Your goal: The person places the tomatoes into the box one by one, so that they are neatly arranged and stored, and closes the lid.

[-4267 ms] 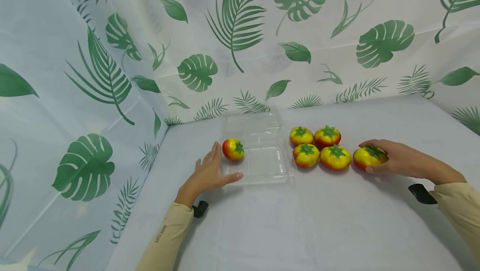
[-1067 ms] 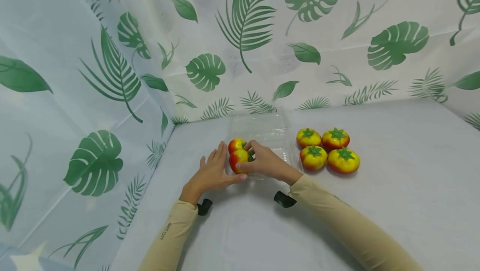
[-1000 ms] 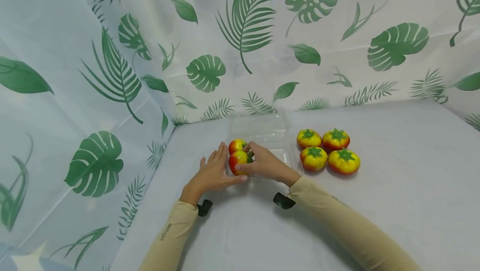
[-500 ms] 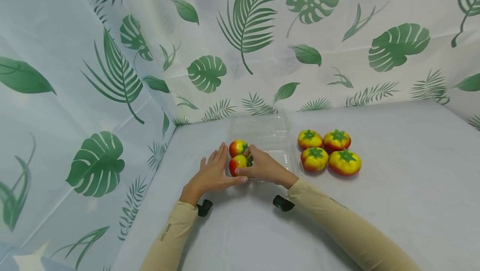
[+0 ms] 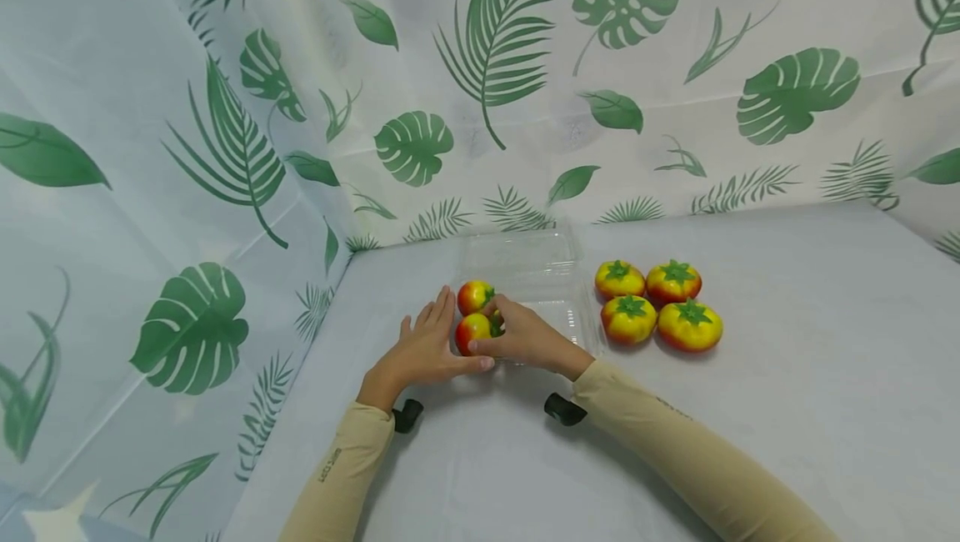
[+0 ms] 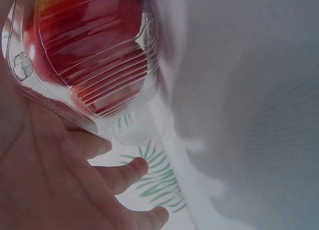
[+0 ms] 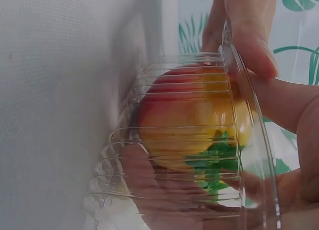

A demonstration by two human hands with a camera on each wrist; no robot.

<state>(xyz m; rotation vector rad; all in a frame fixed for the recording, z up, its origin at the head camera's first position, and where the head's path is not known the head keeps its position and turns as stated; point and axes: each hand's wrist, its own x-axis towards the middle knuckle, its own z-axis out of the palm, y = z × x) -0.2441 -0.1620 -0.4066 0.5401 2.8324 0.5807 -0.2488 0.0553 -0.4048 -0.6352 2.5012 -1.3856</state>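
As the step in hand appears to be seating the near fruit (image 5: 472, 332) (red and yellow, green-capped), the right hand (image 5: 531, 339) has thumb and curled fingers clamped on it at the front left of the clear tray (image 5: 555, 317), while the left hand (image 5: 422, 353), fingers apart, lies along the tray's left side; the next move likely calls for a clean release. Tray contents: near fruit and, behind it, the far fruit (image 5: 474, 297); lid (image 5: 517, 252) laid back; four loose fruits (image 5: 628, 323) on the table (image 5: 570, 475), just to the right.
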